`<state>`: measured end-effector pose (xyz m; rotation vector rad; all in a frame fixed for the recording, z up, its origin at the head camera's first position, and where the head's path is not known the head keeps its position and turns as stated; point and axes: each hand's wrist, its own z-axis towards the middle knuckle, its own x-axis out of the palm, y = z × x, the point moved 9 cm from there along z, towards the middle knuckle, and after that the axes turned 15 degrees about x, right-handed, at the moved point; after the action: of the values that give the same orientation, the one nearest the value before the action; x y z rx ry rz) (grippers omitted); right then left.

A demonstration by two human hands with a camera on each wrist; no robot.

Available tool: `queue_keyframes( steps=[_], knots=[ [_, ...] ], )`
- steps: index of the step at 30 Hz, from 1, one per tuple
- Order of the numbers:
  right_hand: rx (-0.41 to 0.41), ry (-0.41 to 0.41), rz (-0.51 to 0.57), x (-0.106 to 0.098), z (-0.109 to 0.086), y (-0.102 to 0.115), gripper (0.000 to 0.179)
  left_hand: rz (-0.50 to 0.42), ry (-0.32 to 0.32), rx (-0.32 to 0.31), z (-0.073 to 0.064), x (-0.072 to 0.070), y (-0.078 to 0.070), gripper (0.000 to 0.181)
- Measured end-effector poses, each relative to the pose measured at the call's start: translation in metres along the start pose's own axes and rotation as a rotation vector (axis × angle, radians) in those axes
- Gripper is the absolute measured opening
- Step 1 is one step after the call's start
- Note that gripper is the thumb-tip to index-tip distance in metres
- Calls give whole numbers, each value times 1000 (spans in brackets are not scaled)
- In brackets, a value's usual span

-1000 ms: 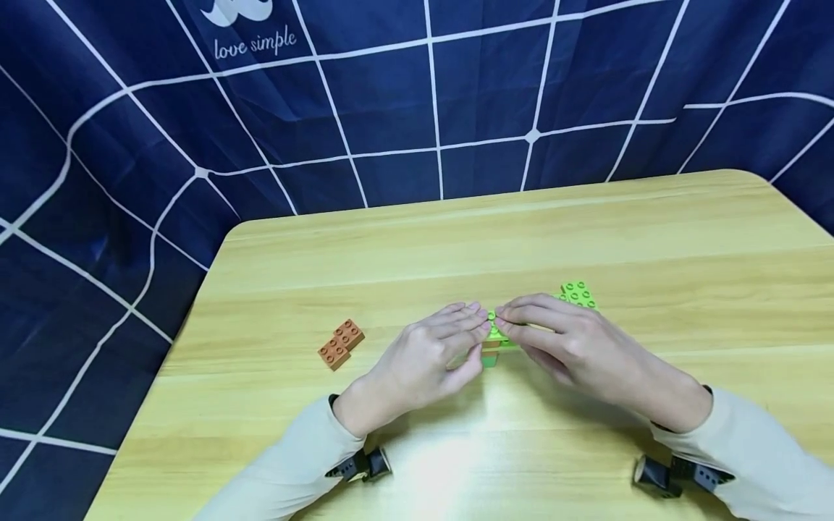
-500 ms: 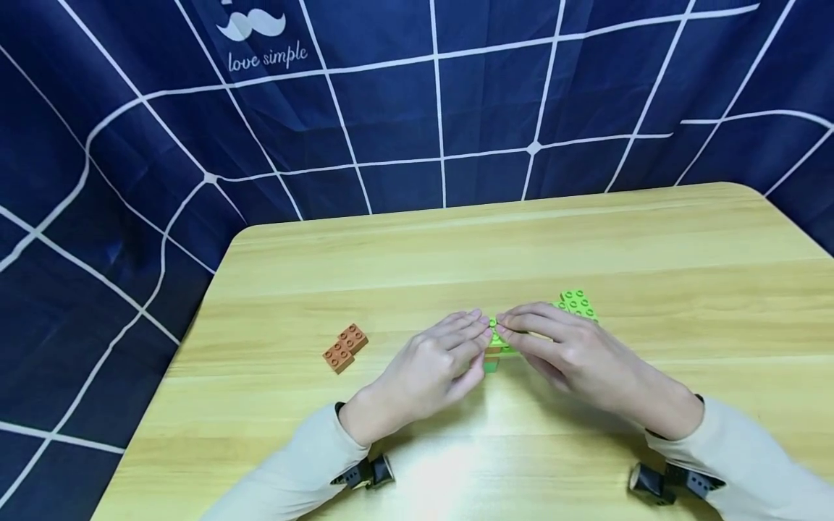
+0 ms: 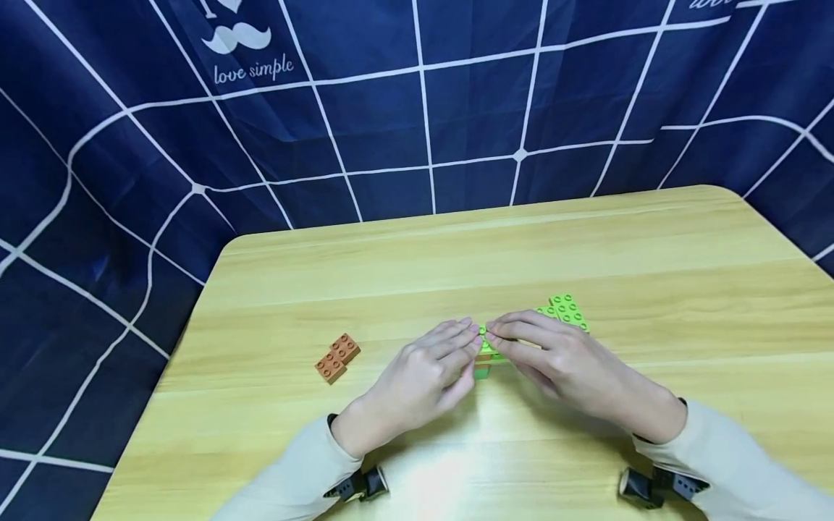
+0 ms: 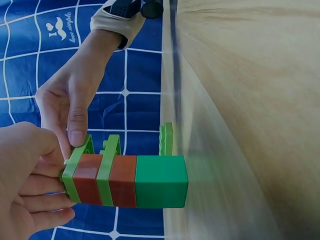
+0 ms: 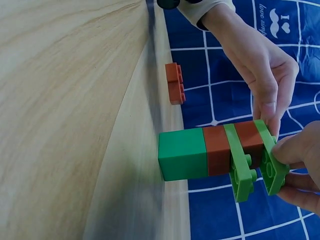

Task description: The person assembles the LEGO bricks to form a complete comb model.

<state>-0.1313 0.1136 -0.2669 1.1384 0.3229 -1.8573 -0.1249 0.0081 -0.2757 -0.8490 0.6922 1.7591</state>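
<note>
A stack of toy building bricks (image 4: 160, 181) stands upright on the table: a dark green brick at the bottom, then brown bricks alternating with light green plates. The top light green plate (image 5: 266, 162) and the lower plate (image 5: 239, 167) overhang towards my right hand. My right hand (image 3: 554, 351) pinches the top plate, its thumb at the plate's near edge and its fingers over the top. With nearly straight fingers (image 4: 47, 202), my left hand (image 3: 420, 373) presses on the opposite end of that plate. In the head view both hands hide most of the stack.
Two brown bricks (image 3: 337, 358) lie corner to corner on the wooden table (image 3: 391, 268), left of the hands. Beyond the right hand lie light green bricks (image 3: 568, 311), partly covered by it. A dark blue curtain (image 3: 371, 94) with white lines hangs behind the table.
The head view has shifted slightly. Both hands stay at the top of the stack, and the left thumb has drawn closer to its fingers. The loose bricks lie as before.
</note>
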Motion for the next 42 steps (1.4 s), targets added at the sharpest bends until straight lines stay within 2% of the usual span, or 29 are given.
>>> queue_keyframes(
  steps=[6, 14, 28, 42],
  knots=[
    [26, 12, 10, 1, -4, -1, 42, 1, -3, 4, -2, 3, -3, 25],
    [2, -23, 31, -1, -9, 1, 39, 8, -11, 29, -2, 5, -9, 26],
    [35, 13, -7, 2, -1, -3, 42, 27, -14, 17, -3, 3, -3, 26],
    [-2, -34, 10, 1, 1, -1, 40, 30, 4, 0, -3, 2, -1, 28]
  ],
)
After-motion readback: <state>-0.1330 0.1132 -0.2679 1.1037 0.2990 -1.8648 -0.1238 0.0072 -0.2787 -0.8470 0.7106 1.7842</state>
